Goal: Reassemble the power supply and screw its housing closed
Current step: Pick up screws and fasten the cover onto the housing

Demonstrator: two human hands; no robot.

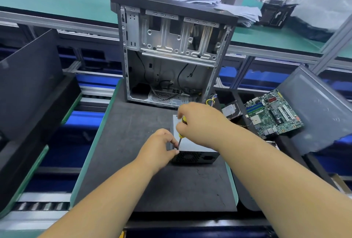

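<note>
Dark foam matting covers my bench, and the power supply lies on it just in front of the open computer case. My right hand wraps the yellow screwdriver, tip down at the supply's near left corner. My left hand pinches beside the tip, steadying it. If the bit tilts, I judge it could slip off and jab my fingers, or the screw could cross-thread.

Grey metal box-shaped power supply: on dark foam work mat, near its middle. Open grey steel computer case: upright on the mat's far edge, behind the supply. Green rectangular motherboard: right of the mat. Yellow-handled screwdriver: over the supply's left near corner.
</note>
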